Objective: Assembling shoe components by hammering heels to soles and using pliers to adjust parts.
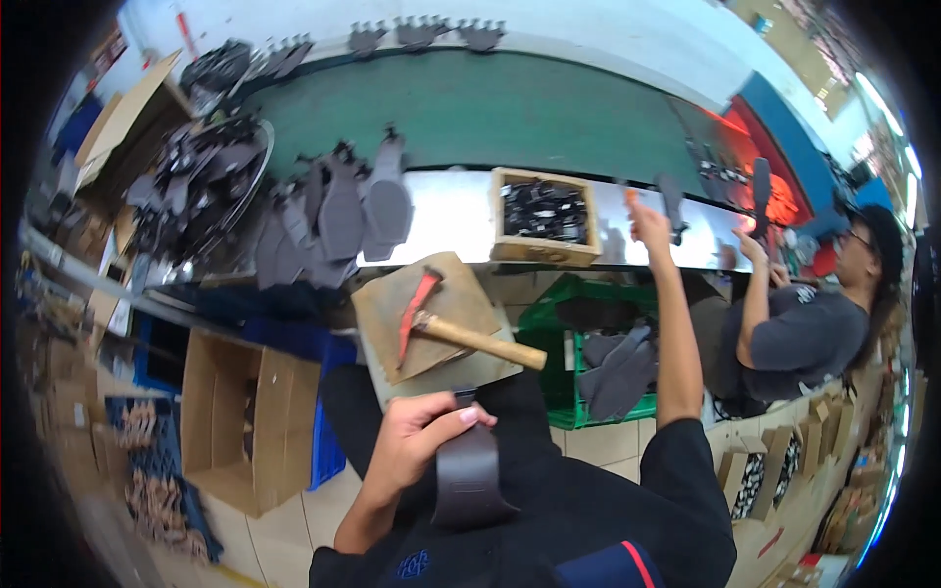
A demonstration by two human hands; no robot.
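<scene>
In front of my body, my left hand (431, 431) is closed around the narrow upper end of a dark brown flared pad (470, 482). A small black end piece sticks up above my fingers. My right arm reaches far out over the shiny metal bench strip (441, 211). There my right hand (648, 227) is closed on a small orange object (630, 198), whose kind is too small to tell. Just beside that hand stands a dark grey pad (670, 200). A red-headed hammer (461, 338) with a wooden handle lies on a brown board (377, 309) before me.
A wooden box (542, 257) of small black parts sits on the bench, with grey pads (343, 216) left of it. Beyond runs a green belt (441, 108). Below are a green crate (564, 416) and a cardboard box (221, 431). A co-worker (809, 328) sits at right.
</scene>
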